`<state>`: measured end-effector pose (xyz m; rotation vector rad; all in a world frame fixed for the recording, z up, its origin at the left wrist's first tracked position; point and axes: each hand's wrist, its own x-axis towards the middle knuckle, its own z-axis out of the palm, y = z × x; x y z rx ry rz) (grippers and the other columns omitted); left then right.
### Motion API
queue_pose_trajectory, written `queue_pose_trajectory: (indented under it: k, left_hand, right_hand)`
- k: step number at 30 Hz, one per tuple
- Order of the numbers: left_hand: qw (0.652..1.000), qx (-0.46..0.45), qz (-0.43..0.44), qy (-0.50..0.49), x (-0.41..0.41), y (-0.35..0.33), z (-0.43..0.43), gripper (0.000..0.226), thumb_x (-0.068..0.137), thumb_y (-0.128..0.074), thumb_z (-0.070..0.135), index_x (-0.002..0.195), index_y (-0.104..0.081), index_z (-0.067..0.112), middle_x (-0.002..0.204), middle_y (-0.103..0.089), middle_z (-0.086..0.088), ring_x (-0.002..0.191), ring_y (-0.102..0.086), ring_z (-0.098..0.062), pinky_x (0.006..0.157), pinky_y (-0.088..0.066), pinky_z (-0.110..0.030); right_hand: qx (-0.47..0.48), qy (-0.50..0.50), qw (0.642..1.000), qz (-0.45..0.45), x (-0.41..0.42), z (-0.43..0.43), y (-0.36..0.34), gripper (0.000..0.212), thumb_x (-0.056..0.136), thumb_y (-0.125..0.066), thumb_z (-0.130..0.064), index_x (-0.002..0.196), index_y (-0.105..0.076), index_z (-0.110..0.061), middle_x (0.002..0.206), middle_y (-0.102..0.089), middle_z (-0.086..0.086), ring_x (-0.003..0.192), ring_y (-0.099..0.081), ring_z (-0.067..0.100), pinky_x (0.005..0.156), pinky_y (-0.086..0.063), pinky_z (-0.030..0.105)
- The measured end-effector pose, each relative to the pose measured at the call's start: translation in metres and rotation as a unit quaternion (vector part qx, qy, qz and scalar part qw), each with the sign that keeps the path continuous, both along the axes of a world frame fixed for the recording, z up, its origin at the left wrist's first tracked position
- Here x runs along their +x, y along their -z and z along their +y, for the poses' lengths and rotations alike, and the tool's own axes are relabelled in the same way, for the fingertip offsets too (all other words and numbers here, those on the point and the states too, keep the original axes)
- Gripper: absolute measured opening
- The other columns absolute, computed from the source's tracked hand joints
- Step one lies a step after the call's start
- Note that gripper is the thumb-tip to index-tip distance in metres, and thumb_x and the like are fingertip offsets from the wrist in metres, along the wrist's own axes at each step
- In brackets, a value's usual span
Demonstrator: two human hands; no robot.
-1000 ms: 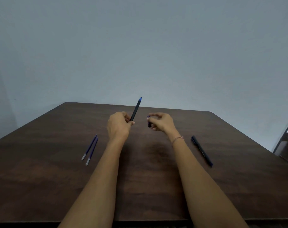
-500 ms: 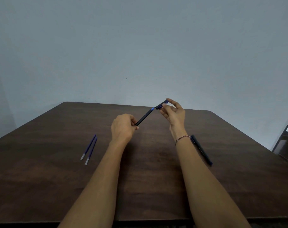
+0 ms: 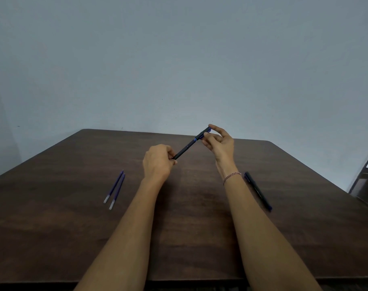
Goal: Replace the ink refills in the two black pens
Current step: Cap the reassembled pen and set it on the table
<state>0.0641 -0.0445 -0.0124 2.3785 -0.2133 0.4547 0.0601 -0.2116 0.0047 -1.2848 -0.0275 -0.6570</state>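
A black pen [image 3: 187, 147] with a blue band is held slanted above the dark wooden table [image 3: 53, 206]. My left hand [image 3: 158, 161] grips its lower end. The fingertips of my right hand [image 3: 220, 143] pinch the black end piece [image 3: 205, 131], which sits against the pen's upper, blue-banded end. A second black pen [image 3: 258, 191] lies flat on the table just right of my right wrist. Two blue ink refills [image 3: 114, 189] lie side by side on the table, left of my left forearm.
A plain grey-blue wall rises behind the table's far edge. Part of a dark piece of furniture [image 3: 366, 183] shows past the table's right side.
My left hand tilted the pen from nearly upright over to the right. My right hand rose and brought the small end piece onto the pen's blue-banded upper end.
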Motion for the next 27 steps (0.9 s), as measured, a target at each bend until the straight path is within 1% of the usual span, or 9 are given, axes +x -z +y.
queue_pose_trajectory:
  k: [6, 9, 12, 14, 17, 20, 24, 25, 27]
  left_hand:
    - [1.0, -0.022, -0.009, -0.01, -0.001, -0.001, -0.001, 0.017, 0.077, -0.075, 0.022, 0.093, -0.069, 0.022, 0.08, -0.062, 0.009, 0.079, -0.059, -0.009, 0.066, -0.047, -0.026]
    - [0.998, -0.048, -0.015, -0.022, -0.002, 0.0, -0.001, 0.017, 0.077, -0.075, 0.021, 0.093, -0.069, 0.022, 0.081, -0.065, 0.008, 0.079, -0.06, -0.01, 0.067, -0.048, -0.027]
    - [0.997, -0.074, -0.023, -0.023, -0.002, 0.001, -0.002, 0.017, 0.079, -0.073, 0.018, 0.095, -0.069, 0.021, 0.087, -0.07, 0.004, 0.082, -0.063, -0.012, 0.071, -0.052, -0.029]
    - [0.996, -0.082, -0.023, -0.017, -0.003, 0.001, -0.004, 0.019, 0.08, -0.072, 0.017, 0.098, -0.07, 0.021, 0.091, -0.071, 0.003, 0.084, -0.064, -0.012, 0.074, -0.053, -0.03]
    - [0.996, -0.09, -0.024, -0.009, -0.004, 0.002, -0.005, 0.021, 0.08, -0.071, 0.016, 0.1, -0.069, 0.02, 0.092, -0.071, 0.003, 0.084, -0.064, -0.012, 0.074, -0.053, -0.03]
    - [0.992, -0.117, -0.026, 0.033, -0.002, 0.005, -0.007, 0.025, 0.076, -0.075, 0.013, 0.1, -0.069, 0.018, 0.086, -0.069, 0.002, 0.078, -0.062, -0.009, 0.075, -0.054, -0.028]
    - [0.98, -0.164, 0.002, 0.11, -0.002, 0.004, -0.009, 0.034, 0.07, -0.079, 0.007, 0.101, -0.068, 0.018, 0.076, -0.062, 0.01, 0.069, -0.058, 0.001, 0.064, -0.047, -0.011]
    - [0.975, -0.176, 0.013, 0.131, -0.002, 0.004, -0.009, 0.036, 0.069, -0.079, 0.006, 0.101, -0.069, 0.017, 0.078, -0.062, 0.01, 0.07, -0.059, 0.001, 0.065, -0.048, -0.011]
    - [0.962, -0.206, 0.04, 0.176, -0.002, 0.004, -0.008, 0.039, 0.068, -0.079, 0.001, 0.102, -0.069, 0.016, 0.087, -0.067, 0.006, 0.075, -0.061, -0.001, 0.07, -0.054, -0.017]
  right_hand:
    - [-0.068, -0.036, 0.997, 0.004, 0.003, 0.012, 0.006, 0.03, 0.086, -0.063, 0.004, 0.115, -0.061, -0.004, 0.075, -0.069, 0.008, 0.076, -0.07, 0.01, 0.073, -0.057, 0.021]
    - [-0.086, -0.05, 0.995, -0.001, 0.004, 0.02, 0.008, 0.034, 0.086, -0.064, 0.003, 0.117, -0.059, -0.011, 0.08, -0.069, 0.011, 0.082, -0.071, 0.015, 0.076, -0.057, 0.025]
    - [-0.095, -0.051, 0.994, 0.0, 0.003, 0.023, 0.009, 0.042, 0.083, -0.07, -0.002, 0.119, -0.057, -0.017, 0.091, -0.069, 0.018, 0.088, -0.071, 0.024, 0.078, -0.058, 0.03]
    - [-0.105, -0.038, 0.994, 0.013, 0.002, 0.025, 0.01, 0.049, 0.079, -0.075, -0.005, 0.122, -0.056, -0.02, 0.092, -0.069, 0.019, 0.085, -0.071, 0.025, 0.076, -0.059, 0.033]
    - [-0.112, -0.024, 0.993, 0.03, 0.002, 0.026, 0.011, 0.057, 0.075, -0.078, -0.003, 0.123, -0.054, -0.021, 0.088, -0.068, 0.017, 0.076, -0.071, 0.021, 0.07, -0.059, 0.031]
    - [-0.117, -0.012, 0.992, 0.046, 0.002, 0.02, 0.01, 0.058, 0.077, -0.075, 0.002, 0.127, -0.053, -0.017, 0.086, -0.068, 0.014, 0.077, -0.071, 0.021, 0.072, -0.06, 0.03]
    - [-0.066, -0.029, 0.996, 0.056, 0.0, 0.006, 0.006, 0.056, 0.081, -0.069, 0.006, 0.129, -0.05, -0.015, 0.078, -0.066, 0.012, 0.075, -0.069, 0.019, 0.068, -0.058, 0.023]
    - [-0.048, -0.036, 0.997, 0.058, -0.001, 0.003, 0.006, 0.055, 0.081, -0.067, 0.007, 0.129, -0.049, -0.014, 0.078, -0.065, 0.012, 0.074, -0.068, 0.019, 0.066, -0.058, 0.022]
    - [-0.013, -0.044, 0.997, 0.067, -0.002, -0.003, 0.005, 0.055, 0.083, -0.065, 0.008, 0.13, -0.048, -0.014, 0.077, -0.063, 0.012, 0.072, -0.067, 0.019, 0.065, -0.058, 0.02]
